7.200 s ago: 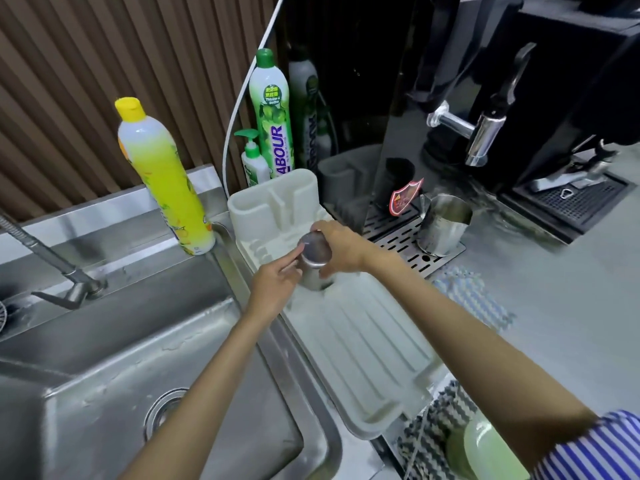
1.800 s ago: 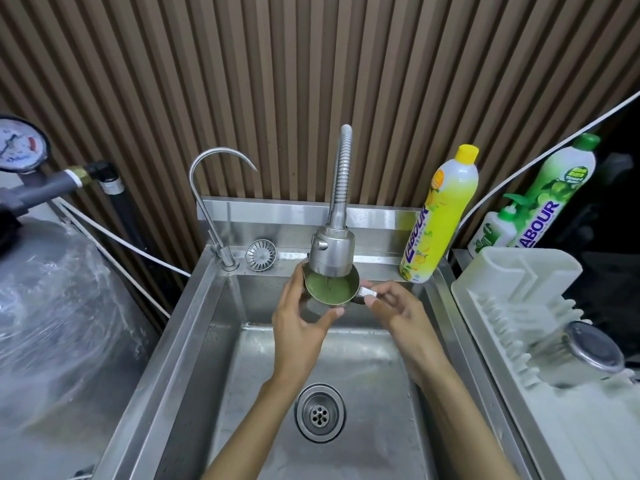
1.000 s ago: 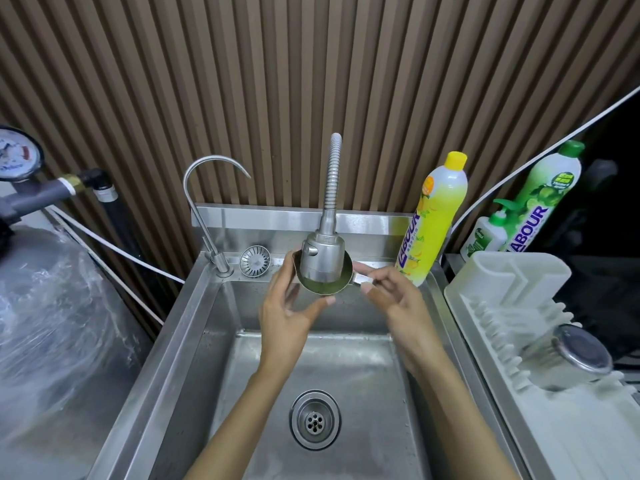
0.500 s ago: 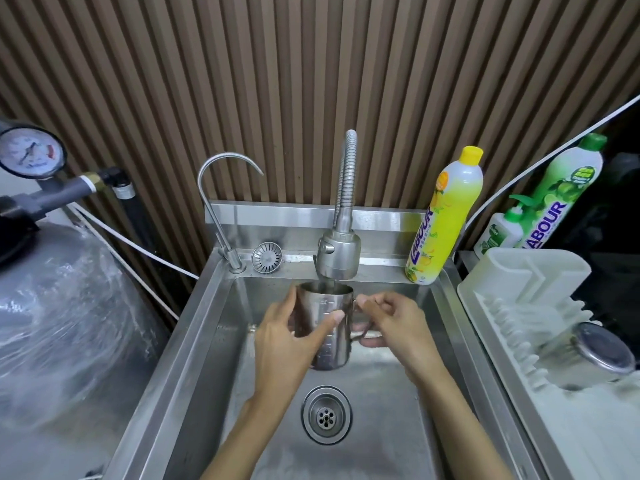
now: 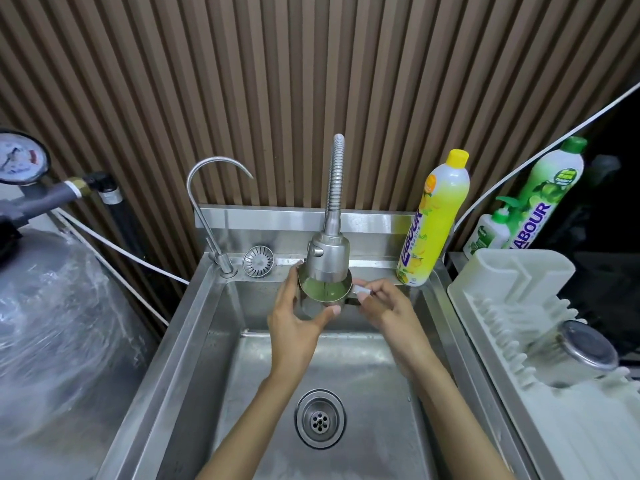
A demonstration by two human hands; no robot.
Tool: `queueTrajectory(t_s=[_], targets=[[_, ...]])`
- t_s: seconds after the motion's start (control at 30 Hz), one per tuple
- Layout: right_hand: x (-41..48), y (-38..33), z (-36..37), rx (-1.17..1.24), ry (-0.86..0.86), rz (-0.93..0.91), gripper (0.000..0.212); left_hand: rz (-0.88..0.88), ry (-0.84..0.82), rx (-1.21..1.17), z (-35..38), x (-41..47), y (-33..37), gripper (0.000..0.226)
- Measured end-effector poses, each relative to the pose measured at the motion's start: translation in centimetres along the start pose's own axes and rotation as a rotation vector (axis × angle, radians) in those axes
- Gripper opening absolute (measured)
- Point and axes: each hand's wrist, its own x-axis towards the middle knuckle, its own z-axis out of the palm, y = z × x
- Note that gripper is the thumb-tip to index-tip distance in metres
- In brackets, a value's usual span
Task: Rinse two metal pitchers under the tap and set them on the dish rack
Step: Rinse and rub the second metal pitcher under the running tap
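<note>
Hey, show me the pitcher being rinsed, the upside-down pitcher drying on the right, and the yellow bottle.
pitcher being rinsed [image 5: 323,292]: head view, its green-tinted inside.
upside-down pitcher [image 5: 589,348]: head view, its upturned base.
yellow bottle [image 5: 438,209]: head view, middle of its body.

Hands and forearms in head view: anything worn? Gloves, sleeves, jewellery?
The left hand and right hand are bare: no gloves, rings or wristbands show. The forearms are uncovered down to the frame's lower edge; no sleeve is in view.
</note>
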Motion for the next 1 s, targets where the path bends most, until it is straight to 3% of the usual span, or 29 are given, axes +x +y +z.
queueTrajectory(t_s=[0.13, 0.23, 0.33, 0.4, 0.6, 0.67, 0.73, 0.83, 0.9, 1.0], targets=[[0.4, 1.9, 0.8, 0.257, -0.104, 0.135, 0.017, 0.203, 0.022, 0.153, -1.2, -0.4, 0.6, 0.087], [0.1, 1.9, 1.2, 0.254, -0.093, 0.188, 0.017, 0.229, 0.111, 0.328, -1.8, -0.9, 0.9, 0.087], [-0.1, 0.9, 1.4, 0.028, -0.013, 0.192, 0.015, 0.092, 0.134, 0.498, -1.9, -1.4, 1.5, 0.097], [0.2, 0.4, 1.0, -0.125, 0.047, 0.179, 0.014, -0.010, 0.062, 0.494, -1.9, -1.8, 1.3, 0.088], [-0.9, -2.8, -0.2, -0.746, 0.155, -0.026, 0.019, -0.139, -0.129, 0.215, -0.5, -2.3, -0.2, 0.052], [-1.2, -3.2, -0.3, -0.815, 0.192, -0.099, 0.014, -0.173, -0.153, 0.100, 0.2, -2.1, -0.3, 0.039], [-1.1, -2.7, -0.5, -0.683, 0.180, -0.130, 0.011, -0.169, -0.150, -0.003, 0.6, -1.5, -0.4, 0.045], [-0.6, -1.2, -1.0, -0.305, 0.113, -0.094, 0.020, -0.112, -0.094, -0.086, 0.6, -0.4, -0.2, 0.074], [-0.3, -0.3, -0.7, -0.104, 0.029, -0.037, 0.020, -0.021, -0.050, -0.026, 0.2, 0.1, 0.2, 0.089], [0.3, 1.5, 0.4, 0.168, -0.097, 0.067, 0.019, 0.152, -0.001, 0.126, -0.9, -0.1, 1.0, 0.085]])
